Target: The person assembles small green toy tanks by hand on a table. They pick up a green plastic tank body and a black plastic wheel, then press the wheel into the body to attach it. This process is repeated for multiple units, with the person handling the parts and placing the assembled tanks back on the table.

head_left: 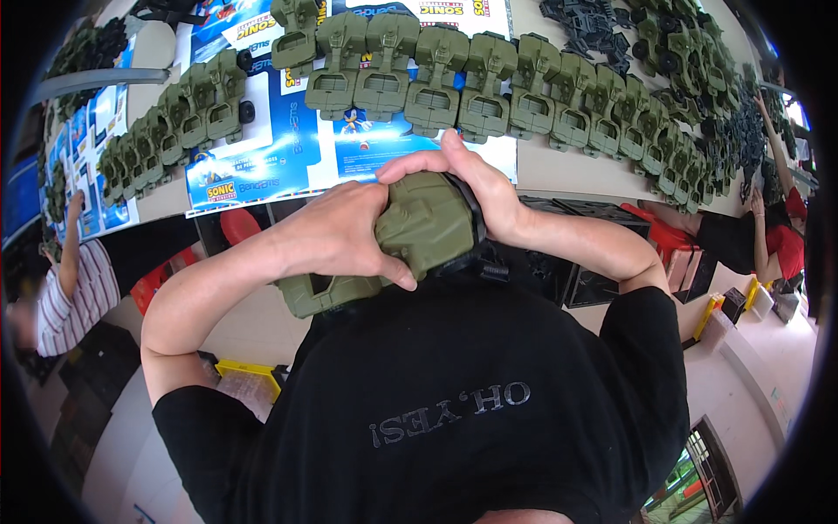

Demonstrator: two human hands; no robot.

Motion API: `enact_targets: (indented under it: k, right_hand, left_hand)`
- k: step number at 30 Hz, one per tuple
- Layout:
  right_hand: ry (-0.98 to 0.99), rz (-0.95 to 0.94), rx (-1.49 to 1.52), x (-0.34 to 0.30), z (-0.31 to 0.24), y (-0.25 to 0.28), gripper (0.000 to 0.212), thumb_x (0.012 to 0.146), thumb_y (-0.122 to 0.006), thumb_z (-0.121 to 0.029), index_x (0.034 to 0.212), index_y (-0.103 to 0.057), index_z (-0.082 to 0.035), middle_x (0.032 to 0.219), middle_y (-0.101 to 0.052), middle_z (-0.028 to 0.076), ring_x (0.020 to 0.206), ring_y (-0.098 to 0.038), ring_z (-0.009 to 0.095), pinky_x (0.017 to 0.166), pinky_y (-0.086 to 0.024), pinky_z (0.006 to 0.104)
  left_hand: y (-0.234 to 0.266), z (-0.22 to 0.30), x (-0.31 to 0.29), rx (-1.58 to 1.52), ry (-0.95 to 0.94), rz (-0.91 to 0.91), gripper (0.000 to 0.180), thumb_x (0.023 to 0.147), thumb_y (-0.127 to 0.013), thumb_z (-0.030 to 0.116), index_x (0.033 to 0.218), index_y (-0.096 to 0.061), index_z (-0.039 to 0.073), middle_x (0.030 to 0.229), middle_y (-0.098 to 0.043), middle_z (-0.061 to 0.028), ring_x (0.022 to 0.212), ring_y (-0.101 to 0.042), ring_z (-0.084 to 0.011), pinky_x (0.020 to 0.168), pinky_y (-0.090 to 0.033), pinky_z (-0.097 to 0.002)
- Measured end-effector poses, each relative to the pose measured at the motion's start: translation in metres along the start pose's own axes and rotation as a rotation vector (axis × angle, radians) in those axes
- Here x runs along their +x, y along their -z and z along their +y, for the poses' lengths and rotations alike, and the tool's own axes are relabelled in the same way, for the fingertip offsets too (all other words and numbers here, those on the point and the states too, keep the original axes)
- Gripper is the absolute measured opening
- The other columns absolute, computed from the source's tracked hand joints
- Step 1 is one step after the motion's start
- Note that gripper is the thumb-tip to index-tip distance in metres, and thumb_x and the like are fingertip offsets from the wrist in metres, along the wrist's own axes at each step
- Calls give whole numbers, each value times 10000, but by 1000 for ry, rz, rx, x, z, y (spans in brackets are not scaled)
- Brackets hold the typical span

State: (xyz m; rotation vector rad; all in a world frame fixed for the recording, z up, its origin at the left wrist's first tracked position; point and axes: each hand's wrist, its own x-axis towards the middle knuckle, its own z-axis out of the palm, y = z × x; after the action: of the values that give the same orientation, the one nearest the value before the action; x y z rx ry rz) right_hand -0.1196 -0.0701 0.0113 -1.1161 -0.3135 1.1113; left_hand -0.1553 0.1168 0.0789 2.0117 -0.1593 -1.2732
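An olive-green plastic toy military vehicle is held tilted in front of my chest, just off the table's near edge. My left hand is wrapped round its left side, the thumb lying across the green body. My right hand curves over its far right end, fingers bent and pressed on it. Along that right end runs a black part, partly covered by my right hand. An open-bed section of the vehicle sticks out below my left forearm. My fingertips on the far side are hidden.
A long curved row of similar green vehicles stands on the table, with a shorter row at left. Blue printed sheets lie beneath. Dark parts are heaped at far right. People sit on both sides, near red stools.
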Motion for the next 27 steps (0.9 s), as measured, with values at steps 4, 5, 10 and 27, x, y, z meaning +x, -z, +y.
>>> enact_targets:
  k: [4, 5, 10, 27]
  right_hand:
    - [391, 140, -321, -22, 0, -23, 571, 1008, -165, -331, 1058, -606, 29, 1098, -600, 159, 1072, -544, 280, 987, -375, 359]
    - [442, 119, -341, -24, 1, -24, 519, 1006, -173, -256, 1054, -605, 27, 1113, -591, 172, 1094, -536, 309, 989, -371, 372]
    - [18, 125, -79, -2, -5, -16, 671, 990, -175, -488, 1087, -600, 22, 1094, -600, 126, 1048, -532, 212, 981, -363, 338]
    - [139, 79, 95, 15, -34, 28, 539, 948, -433, -472, 1251, -492, -31, 1246, -487, 110, 1180, -437, 179, 1021, -312, 327]
  left_hand:
    - [-14, -1, -8, 279, -131, 76, 439, 596, -798, 262, 829, -624, -67, 803, -642, -220, 827, -635, -352, 769, -506, -401]
    - [-15, 1, -9, 320, -110, 62, 438, 600, -795, 265, 841, -626, -60, 804, -641, -222, 834, -632, -357, 775, -504, -405]
    - [-9, -33, 9, -195, -234, -10, 688, 550, -853, 248, 1111, -557, -17, 999, -634, -177, 994, -605, -279, 891, -460, -364]
    - [22, -88, 48, -360, -347, 118, 930, 423, -920, 218, 1233, -496, 50, 1196, -546, -75, 1085, -502, -187, 963, -398, -349]
